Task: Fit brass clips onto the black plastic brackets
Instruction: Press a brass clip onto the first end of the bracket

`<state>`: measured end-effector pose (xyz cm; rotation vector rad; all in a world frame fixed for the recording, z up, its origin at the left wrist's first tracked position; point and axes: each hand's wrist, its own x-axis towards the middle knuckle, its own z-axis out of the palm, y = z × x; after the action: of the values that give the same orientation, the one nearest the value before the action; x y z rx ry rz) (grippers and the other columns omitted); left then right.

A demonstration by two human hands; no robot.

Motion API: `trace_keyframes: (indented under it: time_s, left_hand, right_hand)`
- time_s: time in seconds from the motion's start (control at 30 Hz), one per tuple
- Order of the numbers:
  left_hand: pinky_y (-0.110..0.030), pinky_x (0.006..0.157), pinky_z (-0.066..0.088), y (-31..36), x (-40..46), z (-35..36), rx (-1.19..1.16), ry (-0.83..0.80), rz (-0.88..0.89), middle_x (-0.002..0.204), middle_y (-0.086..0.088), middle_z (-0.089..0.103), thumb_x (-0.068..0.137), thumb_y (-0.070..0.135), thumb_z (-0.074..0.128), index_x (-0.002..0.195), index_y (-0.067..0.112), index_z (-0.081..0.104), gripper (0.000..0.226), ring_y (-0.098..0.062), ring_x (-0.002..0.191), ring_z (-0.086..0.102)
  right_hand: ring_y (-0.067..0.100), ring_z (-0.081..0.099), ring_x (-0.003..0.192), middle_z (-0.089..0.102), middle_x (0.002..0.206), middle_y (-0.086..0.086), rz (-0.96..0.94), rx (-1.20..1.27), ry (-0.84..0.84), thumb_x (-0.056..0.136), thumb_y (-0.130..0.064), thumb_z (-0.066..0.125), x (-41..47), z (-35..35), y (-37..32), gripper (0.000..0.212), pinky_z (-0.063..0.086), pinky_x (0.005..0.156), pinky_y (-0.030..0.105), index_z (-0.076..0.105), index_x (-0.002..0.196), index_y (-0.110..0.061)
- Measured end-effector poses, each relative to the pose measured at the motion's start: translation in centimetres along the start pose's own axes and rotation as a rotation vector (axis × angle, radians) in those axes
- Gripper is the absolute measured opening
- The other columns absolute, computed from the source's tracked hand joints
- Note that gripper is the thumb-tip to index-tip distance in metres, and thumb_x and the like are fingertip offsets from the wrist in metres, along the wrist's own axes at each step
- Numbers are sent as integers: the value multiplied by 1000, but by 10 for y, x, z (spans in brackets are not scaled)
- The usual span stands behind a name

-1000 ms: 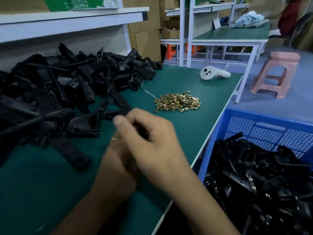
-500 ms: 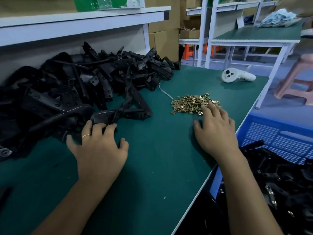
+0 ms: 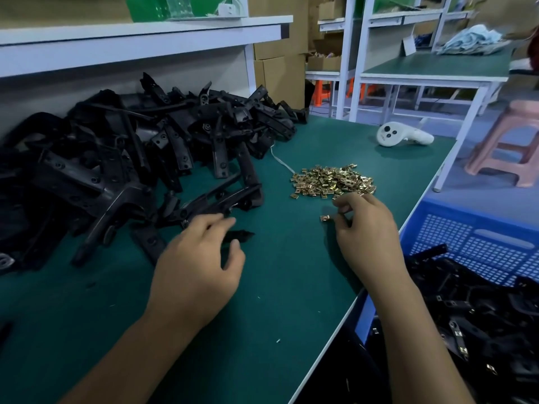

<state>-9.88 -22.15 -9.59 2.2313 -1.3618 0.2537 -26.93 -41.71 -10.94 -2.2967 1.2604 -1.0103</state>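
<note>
A heap of black brackets (image 3: 131,158) lies left of the brass clip pile (image 3: 332,180). Nearer than the pile, the left hand (image 3: 198,269) grips one bracket (image 3: 237,236); the right hand (image 3: 367,237) pinches a clip (image 3: 324,218).

A white handheld controller (image 3: 402,136) lies on the green counter (image 3: 262,301). A thin white cord (image 3: 280,160) trails across the mat. A pink plastic stool (image 3: 513,141) stands on the floor, with a second green-topped table (image 3: 437,68) carrying crumpled cloth (image 3: 469,39). Cardboard boxes (image 3: 277,74) stack behind, under a white shelf (image 3: 140,42).
</note>
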Motion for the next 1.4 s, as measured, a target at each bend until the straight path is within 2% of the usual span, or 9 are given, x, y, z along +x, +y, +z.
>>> trace_keyframes:
  time_s: [0.2, 0.4, 0.6, 0.77, 0.9, 0.97, 1.17, 1.3, 1.4]
  left_hand:
    - [-34, 103, 45, 5, -7, 0, -276, 35, 221, 124, 22, 65, 99, 25, 55, 136, 28, 63, 38, -6, 122, 58]
    - [-37, 104, 33, 6, 2, 1, 105, -70, 143, 140, 8, 55, 92, 35, 44, 150, 22, 52, 60, -17, 132, 43]
    - [-29, 86, 42, 3, 1, 1, 12, 16, 188, 107, 23, 51, 98, 41, 60, 141, 28, 59, 45, -6, 99, 46]
    - [-18, 59, 43, -4, 1, 5, -434, 100, 54, 87, 10, 59, 90, 7, 71, 128, 41, 44, 58, -14, 62, 53]
    - [-18, 72, 49, 3, 5, 13, -592, -34, 10, 90, 12, 66, 90, 15, 73, 104, 21, 71, 15, -5, 81, 63]
    - [-12, 68, 52, 9, 9, 14, -724, -140, -3, 88, 16, 74, 87, 31, 79, 105, 13, 74, 26, -1, 83, 69]
    - [-11, 115, 16, 3, 6, 9, -204, -274, 238, 150, 38, 37, 106, 24, 51, 144, 66, 39, 58, 8, 147, 23]
    - [-17, 86, 47, -5, 2, 7, -395, 124, 166, 113, 16, 66, 103, 24, 45, 136, 39, 64, 42, -7, 102, 64]
    - [-20, 76, 45, -4, -2, 2, -407, -27, 156, 103, 14, 63, 97, 51, 55, 130, 46, 65, 35, -14, 92, 60]
  right_hand:
    - [24, 53, 109, 60, 112, 0, 55, 6, 0, 95, -24, 70, -2, -1, 4, 25, 42, 82, 35, 67, 120, -22]
    - [30, 46, 110, 52, 106, 4, 120, -42, 4, 94, -36, 71, -4, 0, 4, 20, 38, 93, 38, 70, 106, -20]
    - [22, 57, 91, 62, 91, -11, 82, 59, 13, 92, -27, 75, -6, -4, 2, 19, 47, 82, 45, 56, 90, -27]
    - [19, 58, 83, 61, 85, -19, 83, 97, 37, 91, -28, 75, -8, -3, 3, 22, 49, 80, 45, 53, 87, -30]
    - [17, 57, 81, 61, 82, -19, 94, 128, 35, 91, -30, 76, -8, -2, 4, 24, 49, 80, 45, 52, 85, -31]
    - [17, 58, 81, 60, 82, -19, 97, 130, 31, 91, -30, 76, -8, -3, 3, 24, 50, 81, 47, 52, 84, -32]
    - [16, 59, 81, 62, 82, -19, 105, 159, 22, 90, -32, 76, -9, -6, 1, 22, 51, 85, 49, 54, 86, -32]
    - [4, 58, 72, 63, 79, -26, 115, 235, 61, 89, -33, 77, -11, -6, 1, 20, 51, 80, 44, 57, 88, -33]
    - [1, 60, 75, 66, 80, -27, 128, 270, 61, 88, -36, 77, -12, -7, -1, 15, 53, 78, 41, 62, 91, -35]
